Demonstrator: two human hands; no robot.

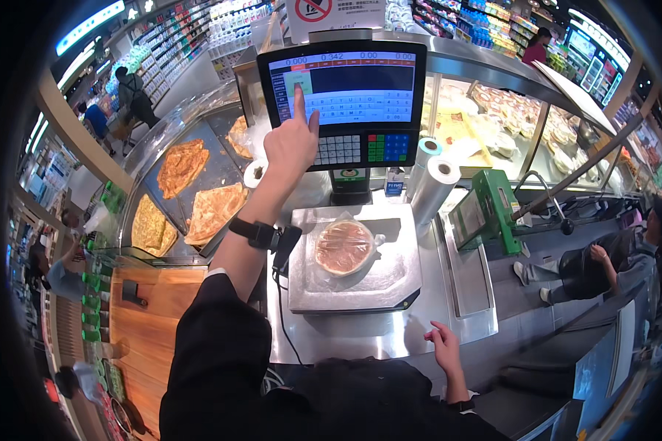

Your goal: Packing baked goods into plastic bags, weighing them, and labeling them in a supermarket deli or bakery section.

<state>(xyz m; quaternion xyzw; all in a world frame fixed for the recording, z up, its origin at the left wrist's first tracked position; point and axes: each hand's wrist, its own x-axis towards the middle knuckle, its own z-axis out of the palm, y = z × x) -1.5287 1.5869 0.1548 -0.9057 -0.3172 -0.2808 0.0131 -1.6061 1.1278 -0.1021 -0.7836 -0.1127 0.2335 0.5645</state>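
With its index finger extended, my left hand (pixel 291 144) reaches up to the touchscreen (pixel 358 82) of a label scale, the fingertip on or just before a pale green tile. The other fingers are curled and hold nothing. On the steel weighing platform (pixel 306 275) lies a round, flat, reddish-brown food item in clear plastic wrap (pixel 342 249), its film twisted at the right. Beside the counter's front edge, my right hand (pixel 446 346) hovers empty, fingers loosely bent and apart. A black device is strapped at my left wrist (pixel 259 234), and a cable runs down from it.
Rolls of plastic bags (pixel 438 179) stand right of the scale, near a green bag-sealing device (pixel 488 212). Flatbreads (pixel 215 212) fill a glass-fronted tray at left, above a wooden counter (pixel 154 325). Wrapped foods (pixel 529 118) sit behind glass. A person (pixel 601 264) stands at right.
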